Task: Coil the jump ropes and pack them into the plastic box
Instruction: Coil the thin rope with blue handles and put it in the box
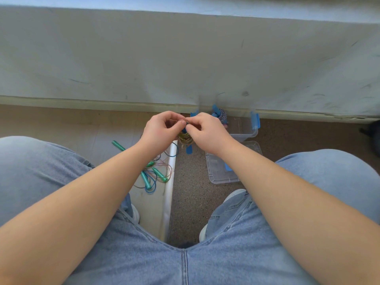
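The one view looks from the person's head through a wide-angle lens, facing forward and steeply down over the lap (185, 264). The left hand (162, 132) and right hand (207, 134) sit close, near the middle. Beyond them lie the floor (193, 194) and a wall (185, 58), its lines bowed towards the edges.

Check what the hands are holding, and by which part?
The left hand and right hand both pinch the top of a small coiled rope bundle hanging below them; exact strand hidden.
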### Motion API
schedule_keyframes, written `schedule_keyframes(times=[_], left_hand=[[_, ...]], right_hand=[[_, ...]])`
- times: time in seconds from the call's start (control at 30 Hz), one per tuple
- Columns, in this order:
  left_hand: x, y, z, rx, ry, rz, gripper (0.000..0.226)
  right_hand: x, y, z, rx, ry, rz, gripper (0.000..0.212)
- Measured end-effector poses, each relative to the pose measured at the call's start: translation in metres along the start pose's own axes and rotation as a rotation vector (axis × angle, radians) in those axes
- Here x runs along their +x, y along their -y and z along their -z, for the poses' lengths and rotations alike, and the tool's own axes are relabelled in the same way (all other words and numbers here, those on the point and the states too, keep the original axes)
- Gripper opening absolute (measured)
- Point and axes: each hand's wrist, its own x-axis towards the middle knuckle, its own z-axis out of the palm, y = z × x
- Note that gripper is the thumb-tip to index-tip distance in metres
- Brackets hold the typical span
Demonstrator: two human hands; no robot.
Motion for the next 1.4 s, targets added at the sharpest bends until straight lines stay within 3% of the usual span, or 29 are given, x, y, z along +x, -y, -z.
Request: schedule_keyframes(times=[0.23,0.37,0.6,0.77,1.0,1.2,1.4], left_hand=[[0.002,-0.003,0.002,-0.104,-0.019,-0.026,0.012],[0.001,-0.005,0.005,-0.130,0.041,-0.072,0.014],[-0.001,-0.001,0.007,-0.026,0.103,-0.085,0.019],[0.000,-0.003,0.009,-0.027,0.107,-0.123,0.018],[0.001,-0.005,0.007,-0.069,-0.003,-0.048,0.020],[0.000,-0.006,0.005,-0.035,-0.059,-0.029,0.005],[0.001,-0.008,0.009,0.118,-0.089,-0.188,0.007]], right_hand=[[0.010,-0.006,0.008,0.382,-0.088,-0.152,0.022],[0.010,-0.006,0.010,0.385,-0.093,-0.105,0.016],[0.006,-0.004,0.013,0.066,0.052,0.032,0.022],[0.009,-0.006,0.015,0.187,-0.089,-0.069,0.017],[0.009,-0.009,0.024,0.286,0.092,-0.075,0.020],[0.009,-0.008,0.024,0.373,0.056,-0.073,0.016],[0.008,-0.007,0.024,0.336,-0.031,0.028,0.016]])
